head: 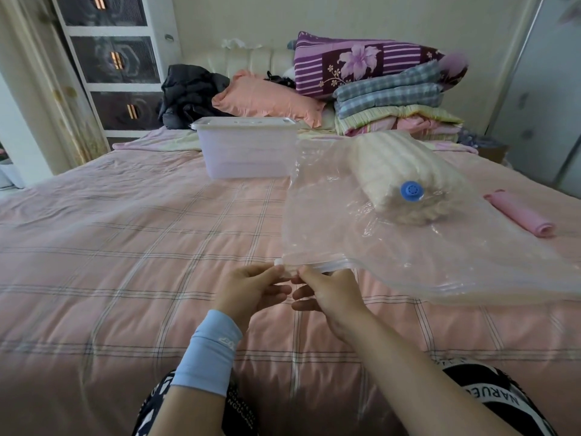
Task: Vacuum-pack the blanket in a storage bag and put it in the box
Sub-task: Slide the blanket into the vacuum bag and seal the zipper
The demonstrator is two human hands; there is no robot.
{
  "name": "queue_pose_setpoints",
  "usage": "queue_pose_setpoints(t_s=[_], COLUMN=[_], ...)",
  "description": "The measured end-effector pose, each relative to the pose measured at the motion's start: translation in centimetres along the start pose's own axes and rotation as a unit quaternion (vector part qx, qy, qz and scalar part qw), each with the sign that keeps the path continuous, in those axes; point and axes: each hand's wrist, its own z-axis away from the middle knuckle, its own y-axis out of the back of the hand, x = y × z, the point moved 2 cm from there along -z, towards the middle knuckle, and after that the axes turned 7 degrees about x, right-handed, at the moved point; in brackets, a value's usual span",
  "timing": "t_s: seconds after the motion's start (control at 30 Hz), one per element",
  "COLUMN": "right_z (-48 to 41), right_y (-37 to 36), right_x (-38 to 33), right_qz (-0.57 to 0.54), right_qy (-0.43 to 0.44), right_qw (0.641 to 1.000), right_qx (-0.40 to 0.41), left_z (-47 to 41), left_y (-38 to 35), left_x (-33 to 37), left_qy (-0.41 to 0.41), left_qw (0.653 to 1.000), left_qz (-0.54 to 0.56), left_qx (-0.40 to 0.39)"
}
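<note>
Pinching the seal strip (327, 265) of the bag (339, 234) in my left hand (254, 286) and right hand (328, 292), I am aiming to press firmly rightward, leaving no gaps.

Light-blue wristband (209, 354) with white lettering on left wrist; black-and-white lettered clothing (490, 401) below.

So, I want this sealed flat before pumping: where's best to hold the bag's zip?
Pinch the zip strip at its left end, from the near side, where the left hand and right hand pinch it. It runs flat along the near edge of the storage bag, and the bulky blanket sits well back.
</note>
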Motion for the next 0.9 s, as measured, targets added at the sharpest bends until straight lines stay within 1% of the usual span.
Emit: queue_pose_setpoints(t_s=[0.17, 0.3, 0.47, 0.73, 0.9], right_z=[0.18, -0.05, -0.31, -0.35, -0.13], right_y=[-0.1, 0.19, -0.24, 0.1, 0.08], right_x=[0.13, 0.11, 0.03, 0.29, 0.34], right_qz=[0.006, 0.011, -0.028, -0.011, -0.024], right_qy=[-0.031, -0.045, -0.025, -0.006, -0.009], right_qw=[0.999, 0.997, 0.999, 1.0, 0.999], right_qx=[-0.033, -0.068, -0.024, -0.008, -0.023], left_z=[0.03, 0.06, -0.12, -0.04, -0.08], left_y=[0.19, 0.19, -0.28, -0.67, -0.73], left_x=[-0.04, -0.1, -0.27, -0.42, -0.54], left_qy=[-0.023, -0.01, 0.032, 0.019, 0.033], left_qw=[0.999, 0.999, 0.999, 0.999, 0.999], left_qz=[-0.027, -0.03, 0.039, 0.014, 0.017], left_qx=[0.013, -0.002, -0.021, -0.021, -0.014])
